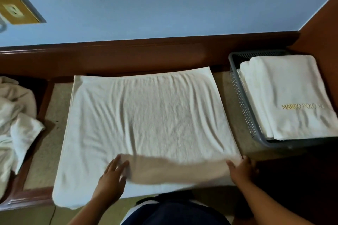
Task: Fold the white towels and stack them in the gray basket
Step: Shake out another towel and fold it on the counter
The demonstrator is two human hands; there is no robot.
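Observation:
A white towel (pixel 146 115) lies spread flat and wrinkled in front of me. My left hand (pixel 113 171) rests on its near edge with fingers straight and spread. My right hand (pixel 242 168) is at the towel's near right corner, thumb on top and fingers curled over the edge, gripping it. The gray basket (pixel 239 97) stands to the right and holds a stack of folded white towels (pixel 285 93); the top one bears gold lettering. A heap of unfolded white towels (pixel 14 115) lies at the far left.
A dark wooden ledge (pixel 146 55) runs along the back under a blue wall. A wooden frame edge (pixel 43 100) separates the heap from the work surface. My dark-clothed body (pixel 173 212) is at the bottom centre.

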